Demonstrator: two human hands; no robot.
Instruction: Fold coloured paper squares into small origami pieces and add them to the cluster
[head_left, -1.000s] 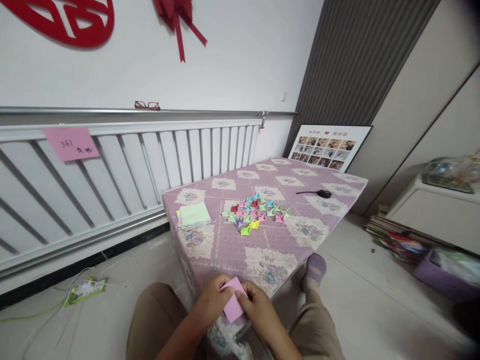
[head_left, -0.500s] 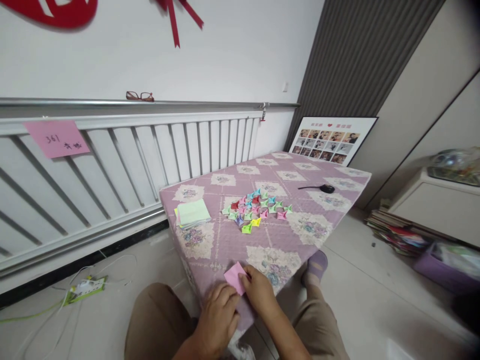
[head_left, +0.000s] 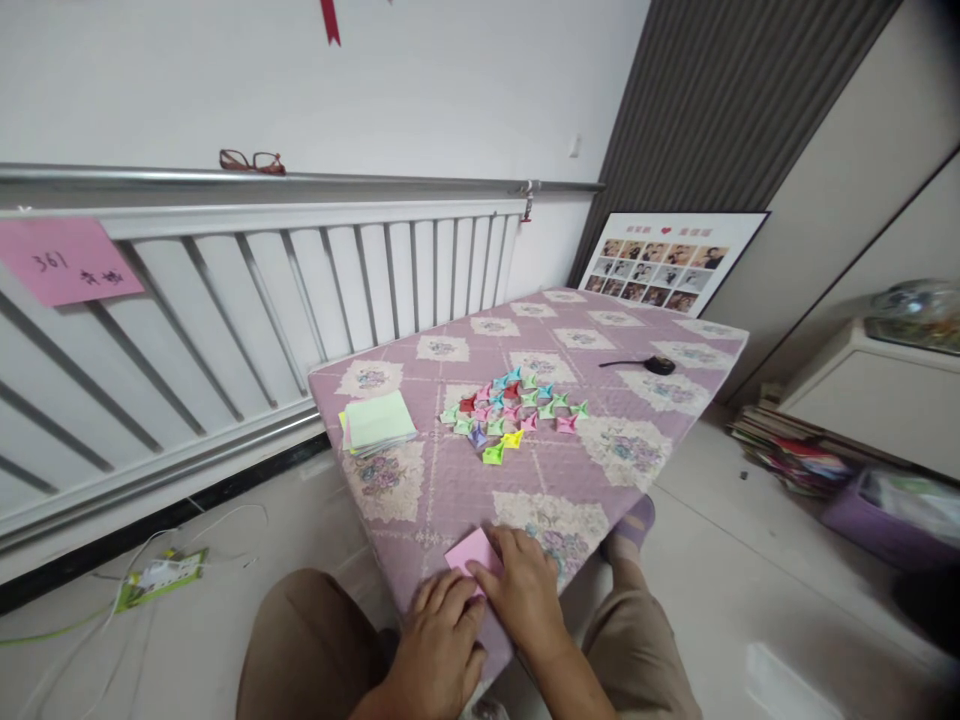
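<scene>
A folded piece of pink paper (head_left: 469, 549) lies at the near corner of the cloth-covered table (head_left: 465, 480), between my two hands. My left hand (head_left: 441, 635) holds down its lower left edge with the fingertips. From the right, my right hand (head_left: 525, 585) grips it, the thumb lying over its surface and the fingers along its right side. Farther back sits a group of small folded paper shapes (head_left: 511, 412) in green, pink, blue, red and yellow. To their left is a stack of square paper sheets (head_left: 380, 421), pale green on top.
A black object with a thin strap (head_left: 658, 366) lies on the table's far right part. Behind the table runs a white radiator (head_left: 360, 280) with glasses (head_left: 252, 161) on the pipe above. A photo board (head_left: 671, 262) leans at the back. A power strip (head_left: 161, 578) rests on the floor at left.
My right hand has shifted from pinching the paper's right side to lying flatter, thumb across it. The left hand stays on the paper. The camera view has shifted slightly.
</scene>
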